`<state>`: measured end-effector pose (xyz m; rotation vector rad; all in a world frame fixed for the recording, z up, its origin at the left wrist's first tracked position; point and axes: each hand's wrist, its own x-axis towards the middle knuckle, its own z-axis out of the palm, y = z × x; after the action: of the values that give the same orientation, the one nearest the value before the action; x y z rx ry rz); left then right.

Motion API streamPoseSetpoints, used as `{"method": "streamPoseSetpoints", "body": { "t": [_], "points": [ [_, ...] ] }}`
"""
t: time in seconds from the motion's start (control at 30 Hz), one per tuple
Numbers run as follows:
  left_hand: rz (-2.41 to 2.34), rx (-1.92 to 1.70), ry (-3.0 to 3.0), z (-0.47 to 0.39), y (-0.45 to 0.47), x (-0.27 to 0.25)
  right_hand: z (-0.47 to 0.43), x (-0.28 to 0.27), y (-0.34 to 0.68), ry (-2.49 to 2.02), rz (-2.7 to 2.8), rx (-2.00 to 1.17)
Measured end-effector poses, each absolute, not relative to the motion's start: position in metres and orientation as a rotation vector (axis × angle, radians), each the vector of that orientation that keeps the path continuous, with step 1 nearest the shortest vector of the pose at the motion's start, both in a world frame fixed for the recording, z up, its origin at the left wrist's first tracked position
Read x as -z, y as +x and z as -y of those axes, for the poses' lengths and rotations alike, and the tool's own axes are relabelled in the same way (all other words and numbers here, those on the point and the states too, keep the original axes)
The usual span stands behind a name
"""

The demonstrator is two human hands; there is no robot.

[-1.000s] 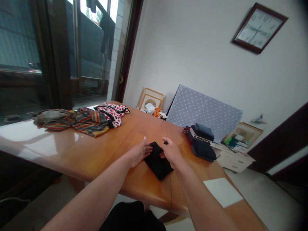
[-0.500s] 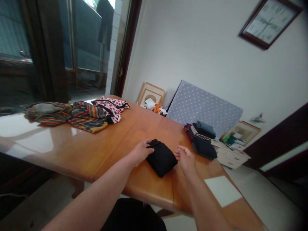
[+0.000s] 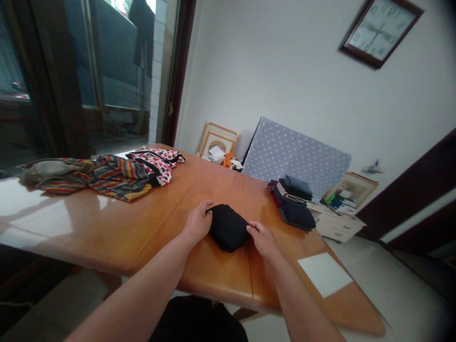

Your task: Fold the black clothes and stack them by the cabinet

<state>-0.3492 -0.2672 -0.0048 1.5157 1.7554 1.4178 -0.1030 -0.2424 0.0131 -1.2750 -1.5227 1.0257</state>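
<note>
A compact bundle of folded black clothing point(image 3: 228, 229) lies on the wooden table point(image 3: 171, 261) in front of me. My left hand point(image 3: 197, 221) grips its left edge between thumb and fingers. On the opposite side, my right hand point(image 3: 262, 239) pinches the right corner, thumb and fingers closed on the cloth. What kind of garment it is cannot be made out from the folded shape.
A stack of folded clothes point(image 3: 294, 204) stands near the table's right edge, and a white sheet point(image 3: 325, 274) lies nearer me. To the left are a striped garment point(image 3: 123, 178) and a red-and-white patterned one point(image 3: 160, 164). Beyond the table leans a grey star-patterned board point(image 3: 295, 159).
My right hand has come in from beside the black clothing and closed on its right corner. My left hand keeps its hold on the left edge. The whole view has shifted slightly.
</note>
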Motion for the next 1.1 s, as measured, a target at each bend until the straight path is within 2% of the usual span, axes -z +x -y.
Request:
{"method": "streamPoseSetpoints", "body": {
  "t": [0.2,0.47,0.57,0.67,0.73,0.83,0.97,1.1],
  "points": [
    [-1.426,-1.549,1.47,0.267,-0.345,0.004,0.255,-0.018,-0.108,-1.338,1.377,-0.736],
    [-1.105,-1.496,1.754,0.302,-0.293,-0.053,0.309,-0.039,-0.102,-1.309,0.926,-1.502],
    [-0.985,-1.347,1.913,0.334,-0.261,-0.073,0.322,-0.041,-0.08,-1.258,0.819,-1.63],
    [-0.84,-1.179,1.981,0.357,-0.244,-0.077,0.336,-0.039,-0.053,-1.203,0.788,-1.622],
    [-0.906,-1.177,2.015,0.356,-0.249,-0.071,0.346,-0.037,-0.038,-1.158,0.742,-1.623],
    [-1.32,-1.228,2.044,0.328,-0.278,-0.055,0.359,-0.034,-0.023,-1.106,0.711,-1.661],
    [-1.942,-0.98,2.074,0.282,-0.324,-0.031,0.368,-0.026,-0.008,-1.105,0.803,-1.552],
    [-2.059,-0.744,2.066,0.264,-0.341,-0.016,0.358,-0.008,0.007,-1.163,0.874,-1.431]
  ]
}}
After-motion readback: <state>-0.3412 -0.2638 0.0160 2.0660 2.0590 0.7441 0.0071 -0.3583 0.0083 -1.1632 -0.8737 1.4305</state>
